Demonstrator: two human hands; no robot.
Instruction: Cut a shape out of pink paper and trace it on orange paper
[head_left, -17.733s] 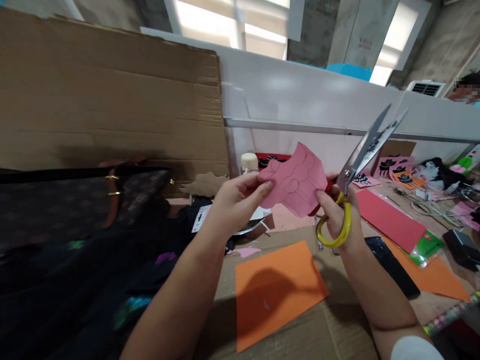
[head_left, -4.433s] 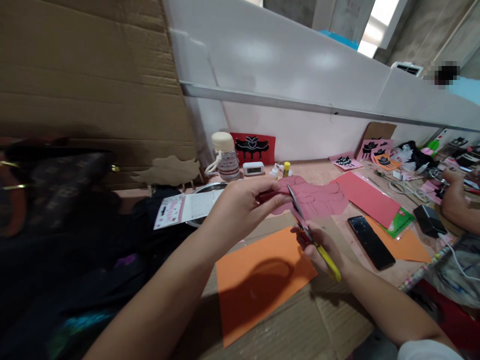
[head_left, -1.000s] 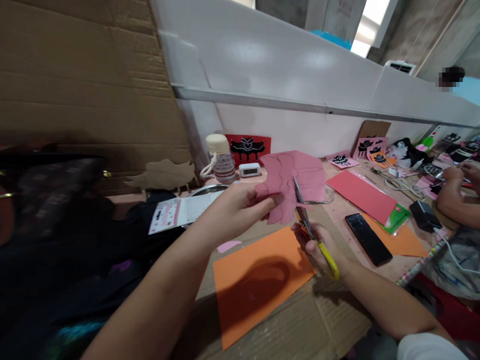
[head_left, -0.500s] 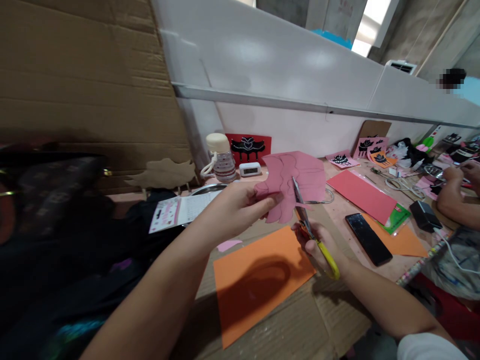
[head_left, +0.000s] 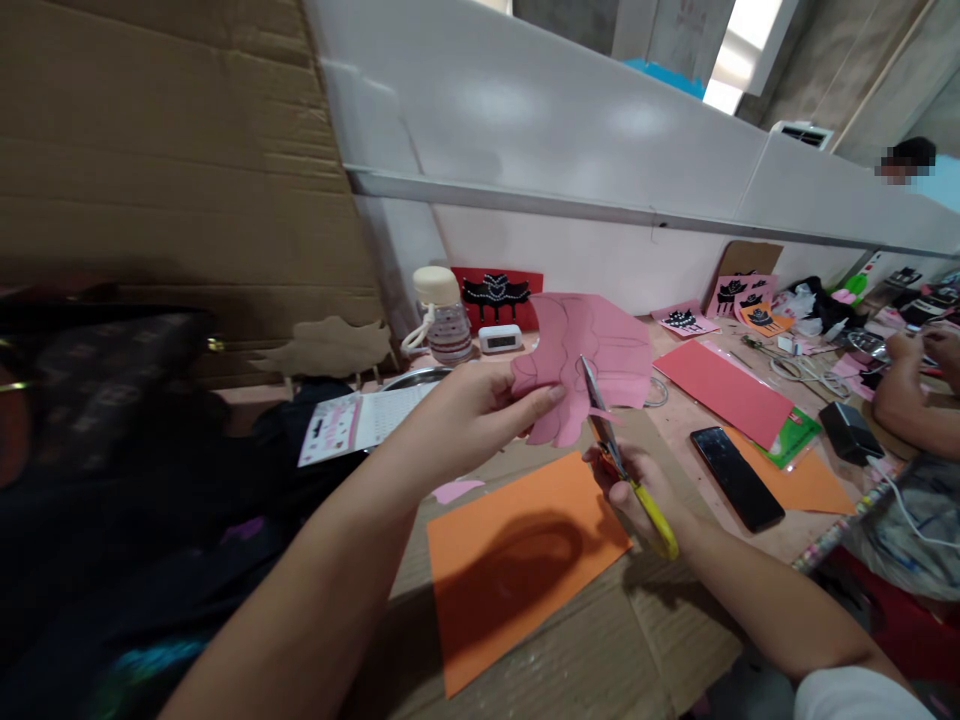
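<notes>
My left hand (head_left: pixel 469 420) pinches the lower left edge of a pink paper sheet (head_left: pixel 592 350) with wavy pencil outlines, held up above the table. My right hand (head_left: pixel 645 495) grips yellow-handled scissors (head_left: pixel 611 450); their blades point up into the sheet's lower edge. An orange paper sheet (head_left: pixel 517 565) lies flat on the cardboard below both hands.
A black phone (head_left: pixel 735 480), a red sheet (head_left: pixel 724 390) and a green packet (head_left: pixel 799 440) lie to the right. A bottle (head_left: pixel 442 315), a small clock (head_left: pixel 500 339) and a red card stand by the wall. A dark bag (head_left: pixel 112 400) sits left. Another person's arm (head_left: pixel 907 400) rests far right.
The pink sheet has turned and tilted slightly in my left hand, and the scissor blades have worked a little further along its lower edge. Both hands stay in about the same place.
</notes>
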